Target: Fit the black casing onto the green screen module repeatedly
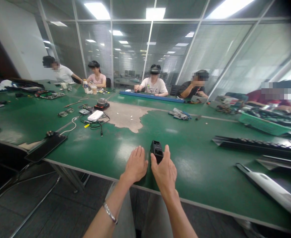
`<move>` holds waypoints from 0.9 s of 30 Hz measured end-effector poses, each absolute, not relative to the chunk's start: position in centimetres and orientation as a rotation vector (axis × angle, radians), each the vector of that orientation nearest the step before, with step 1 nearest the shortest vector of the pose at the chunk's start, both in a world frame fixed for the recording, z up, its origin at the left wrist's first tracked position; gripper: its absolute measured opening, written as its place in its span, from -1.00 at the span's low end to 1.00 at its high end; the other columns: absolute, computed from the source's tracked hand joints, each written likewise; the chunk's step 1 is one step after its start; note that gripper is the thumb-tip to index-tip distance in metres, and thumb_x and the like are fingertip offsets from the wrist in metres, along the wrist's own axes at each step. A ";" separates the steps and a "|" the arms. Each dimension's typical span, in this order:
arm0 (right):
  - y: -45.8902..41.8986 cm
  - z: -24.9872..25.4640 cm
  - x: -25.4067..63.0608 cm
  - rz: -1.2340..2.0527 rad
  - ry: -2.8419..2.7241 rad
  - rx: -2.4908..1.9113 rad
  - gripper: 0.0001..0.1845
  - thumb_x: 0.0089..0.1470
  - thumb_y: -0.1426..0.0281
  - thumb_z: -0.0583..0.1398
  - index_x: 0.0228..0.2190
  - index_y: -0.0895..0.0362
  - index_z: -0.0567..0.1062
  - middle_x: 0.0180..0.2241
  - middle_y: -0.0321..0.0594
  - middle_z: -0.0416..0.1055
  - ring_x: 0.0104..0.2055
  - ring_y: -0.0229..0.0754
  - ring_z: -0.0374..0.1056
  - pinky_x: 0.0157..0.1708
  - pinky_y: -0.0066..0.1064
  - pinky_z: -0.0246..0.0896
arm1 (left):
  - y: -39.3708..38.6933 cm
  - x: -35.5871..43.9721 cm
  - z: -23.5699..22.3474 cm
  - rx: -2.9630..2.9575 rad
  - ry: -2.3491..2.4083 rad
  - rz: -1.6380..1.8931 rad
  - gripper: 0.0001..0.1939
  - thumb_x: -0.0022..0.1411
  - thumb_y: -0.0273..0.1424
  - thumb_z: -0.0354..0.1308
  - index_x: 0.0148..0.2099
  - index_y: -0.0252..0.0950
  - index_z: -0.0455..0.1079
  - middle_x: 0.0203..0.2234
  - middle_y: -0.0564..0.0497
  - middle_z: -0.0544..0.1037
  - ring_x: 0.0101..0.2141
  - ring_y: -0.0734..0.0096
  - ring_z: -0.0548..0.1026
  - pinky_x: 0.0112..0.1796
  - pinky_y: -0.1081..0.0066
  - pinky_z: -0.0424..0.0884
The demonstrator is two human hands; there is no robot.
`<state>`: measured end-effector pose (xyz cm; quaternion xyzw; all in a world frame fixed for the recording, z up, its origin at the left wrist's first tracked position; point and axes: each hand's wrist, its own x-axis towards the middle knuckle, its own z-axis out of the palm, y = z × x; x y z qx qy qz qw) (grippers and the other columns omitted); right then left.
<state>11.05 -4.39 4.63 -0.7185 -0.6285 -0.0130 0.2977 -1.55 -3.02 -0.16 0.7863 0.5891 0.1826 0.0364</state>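
Note:
Close to the table's front edge stands a small black box-shaped device with rectangular recesses in its upper face; its exact kind I cannot tell. My right hand is around its near end, thumb on the left side and fingers on the right. Just left of the device, my left hand rests palm down on the green tabletop, fingers stretched forward and apart from the device. Nothing shows in that hand. A metal bracelet circles the left wrist.
A white box with cables lies ahead to the left, gloves ahead to the right. On the right are a green basket, long dark strips and a white elongated part. Several people sit along the far side.

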 end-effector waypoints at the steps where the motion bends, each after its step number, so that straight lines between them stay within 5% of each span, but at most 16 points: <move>1: -4.4 4.4 11.1 -0.030 -1.671 -1.923 -0.20 0.23 0.12 0.02 0.32 0.27 -0.06 -0.15 0.08 0.51 -0.14 0.09 0.47 -0.21 -0.25 0.27 | -3.0 -1.5 -0.2 2.417 1.809 0.561 -0.38 0.40 -0.28 -0.23 0.37 -0.56 -0.06 0.35 -0.30 0.04 0.35 0.13 -0.05 0.30 0.12 -0.07; 12: -4.9 1.9 11.5 0.004 -1.679 -1.888 -0.16 0.20 0.13 0.04 0.33 0.31 -0.09 -0.12 0.13 0.49 -0.10 0.12 0.44 -0.18 -0.18 0.29 | -3.0 -1.6 -0.4 2.455 1.812 0.544 -0.36 0.35 -0.33 -0.19 0.37 -0.58 -0.08 0.35 -0.31 0.00 0.35 0.11 -0.08 0.30 0.11 -0.07; 18: -3.9 1.3 12.2 -0.068 -1.673 -1.599 -0.15 0.19 0.09 0.06 0.31 0.33 -0.03 0.24 0.20 0.16 0.22 0.17 0.18 0.11 -0.05 0.17 | -2.9 -1.5 -0.3 2.475 1.796 0.516 -0.39 0.35 -0.32 -0.15 0.37 -0.47 -0.01 0.35 -0.27 0.03 0.35 0.10 -0.06 0.29 0.07 -0.05; 27: -3.5 0.1 12.0 0.042 -1.641 -1.687 -0.23 0.23 0.12 0.00 0.29 0.35 0.04 0.13 0.18 0.34 0.11 0.10 0.33 0.04 -0.14 0.26 | -3.0 -1.4 -0.1 2.521 1.795 0.479 -0.43 0.41 -0.21 -0.16 0.35 -0.39 0.07 0.35 -0.26 0.04 0.34 0.06 -0.04 0.27 0.03 -0.02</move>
